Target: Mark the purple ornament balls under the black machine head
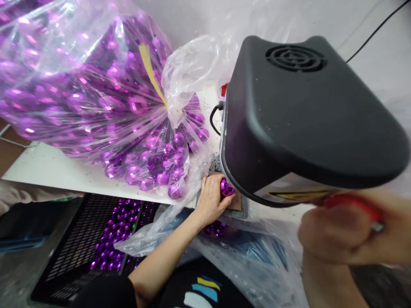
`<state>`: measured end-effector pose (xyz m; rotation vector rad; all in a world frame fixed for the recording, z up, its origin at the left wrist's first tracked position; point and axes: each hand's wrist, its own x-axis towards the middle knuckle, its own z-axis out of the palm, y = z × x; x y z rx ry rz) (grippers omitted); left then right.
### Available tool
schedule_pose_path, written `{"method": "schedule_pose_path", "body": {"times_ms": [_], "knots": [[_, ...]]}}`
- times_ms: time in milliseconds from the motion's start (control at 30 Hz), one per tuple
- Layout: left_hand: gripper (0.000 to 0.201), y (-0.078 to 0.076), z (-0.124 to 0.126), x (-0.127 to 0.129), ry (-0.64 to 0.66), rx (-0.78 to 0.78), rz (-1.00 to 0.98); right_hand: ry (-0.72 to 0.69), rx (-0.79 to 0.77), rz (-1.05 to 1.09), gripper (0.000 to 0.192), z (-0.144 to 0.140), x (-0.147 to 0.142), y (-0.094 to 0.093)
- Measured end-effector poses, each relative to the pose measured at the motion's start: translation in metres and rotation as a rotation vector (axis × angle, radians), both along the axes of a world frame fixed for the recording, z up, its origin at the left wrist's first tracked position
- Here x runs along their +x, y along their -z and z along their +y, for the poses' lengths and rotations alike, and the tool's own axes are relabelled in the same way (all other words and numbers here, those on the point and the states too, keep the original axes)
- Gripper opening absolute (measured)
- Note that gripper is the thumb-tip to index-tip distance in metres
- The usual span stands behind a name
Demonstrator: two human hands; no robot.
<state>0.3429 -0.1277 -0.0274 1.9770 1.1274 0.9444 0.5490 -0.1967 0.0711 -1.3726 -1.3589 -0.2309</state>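
Ball (226, 187) (shiny, purple) sits within the left grip (210, 196).

From my remote station I record a black garment (229, 287) at the bottom centre of the frame, its front marked with printed bands (204, 292) in yellow, light blue and white. I note a plain black sleeve (105, 294) at the lower left, ending near the elbow, the left forearm (168, 256) and left hand (210, 199) bare. The right hand (340, 229), at the lower right, is also bare, its outline blurred.
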Motion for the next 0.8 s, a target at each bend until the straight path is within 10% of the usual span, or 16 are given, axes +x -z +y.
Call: {"method": "schedule_pose_path", "body": {"times_ms": [300, 500, 700, 800], "knots": [[0.055, -0.009, -0.038, -0.026, 0.117, 0.125, 0.001, 0.015, 0.033, 0.075, 0.041, 0.076, -0.002, -0.080], [0.073, -0.034, -0.068, -0.052, 0.220, 0.125, 0.142, -0.054, 0.089, 0.134, 0.052, 0.086, -0.015, -0.087], [0.028, -0.023, -0.019, -0.090, -0.582, 0.271, 0.220, -0.037, 0.093, 0.121, 0.037, 0.086, -0.015, -0.085], [0.038, -0.008, -0.001, -0.096, -0.559, 0.170, 0.334, -0.018, 0.107, 0.153, 0.037, 0.089, -0.017, -0.084]]}}
